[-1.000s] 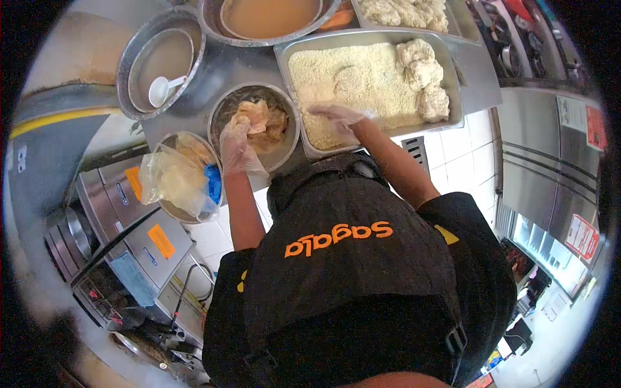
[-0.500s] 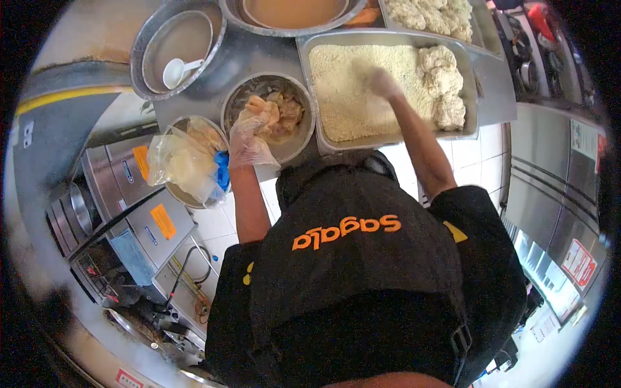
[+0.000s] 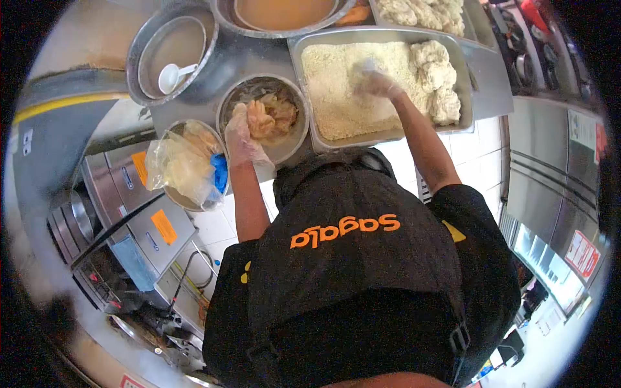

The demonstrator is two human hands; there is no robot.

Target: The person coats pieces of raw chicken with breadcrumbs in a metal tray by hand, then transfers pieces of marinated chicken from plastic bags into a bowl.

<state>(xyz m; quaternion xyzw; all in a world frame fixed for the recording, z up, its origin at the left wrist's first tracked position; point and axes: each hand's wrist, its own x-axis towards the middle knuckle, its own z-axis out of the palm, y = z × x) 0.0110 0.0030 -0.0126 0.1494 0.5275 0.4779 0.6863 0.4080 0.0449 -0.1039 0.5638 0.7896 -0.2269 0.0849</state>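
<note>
Raw meat point(image 3: 262, 121) sits in the bowl point(image 3: 295, 140) against our left hand point(image 3: 240, 139); our blurred right hand point(image 3: 378, 85) is at the pale crumbs point(image 3: 333, 113) in the tray point(image 3: 362, 143). We cannot tell either hand's grip. Bowl and tray share the counter point(image 3: 259, 61), likely for easy reach.

I log steel table point(image 3: 253, 55): crumb tray point(image 3: 388, 138); left of it, meat bowl point(image 3: 292, 139), ladle basin point(image 3: 134, 64); beyond it, orange-liquid basin point(image 3: 278, 32), 2nd tray point(image 3: 477, 26).

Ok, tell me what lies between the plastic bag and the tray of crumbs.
In the head view, a round bowl of what looks like raw meat stands there, the gloved left hand touching the meat.
</note>
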